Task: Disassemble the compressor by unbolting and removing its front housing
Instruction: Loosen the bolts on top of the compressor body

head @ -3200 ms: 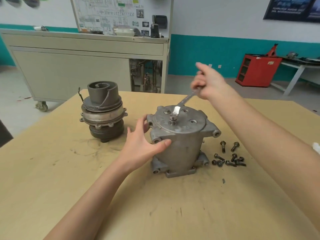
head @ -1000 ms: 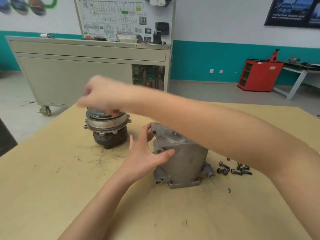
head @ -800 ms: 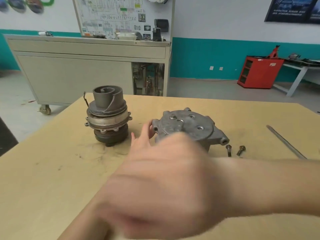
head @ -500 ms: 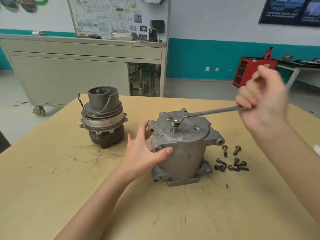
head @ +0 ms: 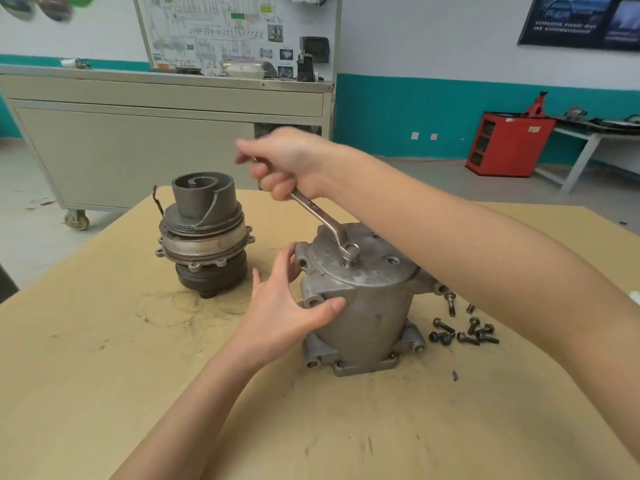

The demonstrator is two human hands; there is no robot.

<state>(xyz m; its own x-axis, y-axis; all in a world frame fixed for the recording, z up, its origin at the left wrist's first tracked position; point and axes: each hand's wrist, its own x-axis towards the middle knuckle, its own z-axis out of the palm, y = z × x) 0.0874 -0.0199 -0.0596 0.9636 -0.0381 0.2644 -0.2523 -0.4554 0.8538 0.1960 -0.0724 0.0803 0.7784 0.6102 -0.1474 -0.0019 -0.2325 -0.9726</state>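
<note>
The grey aluminium compressor housing (head: 367,306) stands upright on the wooden table (head: 104,358). My left hand (head: 287,306) rests against its left side, thumb across the front and fingers straight by a mounting lug. My right hand (head: 291,164) grips the handle of a ring wrench (head: 322,216), up and to the left of the housing. The wrench's ring end sits on a bolt (head: 349,256) in the middle of the housing's top face. The removed scroll and pulley part (head: 204,233) stands to the left.
Several loose black bolts (head: 464,330) lie on the table right of the housing, under my right forearm. Behind the table is a grey wheeled cabinet (head: 166,140) with a wiring board. A red cabinet (head: 509,143) stands at the far right.
My right hand has swung the wrench handle from the right side of the housing round to the upper left, the ring end staying on the top bolt. My left hand has stayed on the housing.
</note>
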